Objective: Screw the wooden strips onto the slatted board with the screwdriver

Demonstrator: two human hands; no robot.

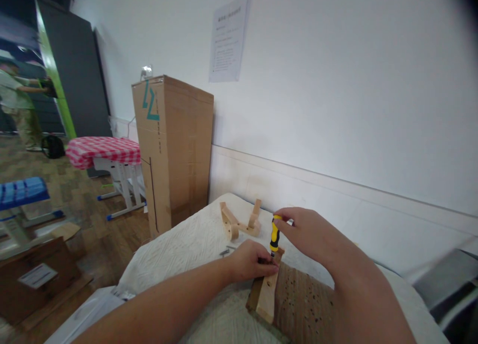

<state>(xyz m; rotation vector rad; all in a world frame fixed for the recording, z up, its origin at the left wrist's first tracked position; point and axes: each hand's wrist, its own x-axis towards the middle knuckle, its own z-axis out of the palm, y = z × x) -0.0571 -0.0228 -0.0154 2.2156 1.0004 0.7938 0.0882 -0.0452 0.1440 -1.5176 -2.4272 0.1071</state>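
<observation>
My right hand (pixel 298 223) is closed around the handle end of a yellow and black screwdriver (pixel 275 237), which stands nearly upright. Its tip points down at a pale wooden strip (pixel 267 300) with a hole in it. Beside the tip, the fingers of my left hand (pixel 254 261) are pinched together over the strip; what they hold is hidden. The strip lies along the edge of a brown wooden board (pixel 304 299) dotted with many small holes. Farther back on the cloth sits a pale wooden frame piece (pixel 239 223) with upright arms. Small metal screws (pixel 224 253) lie left of my fingers.
A white textured cloth (pixel 160 264) covers the table, which stands against a white wall. A tall cardboard box (pixel 186 150) rises beyond the table's left corner. Farther left are a table with a red checked cover (pixel 104 149), a blue stool (pixel 24 192) and a person (pixel 17 97).
</observation>
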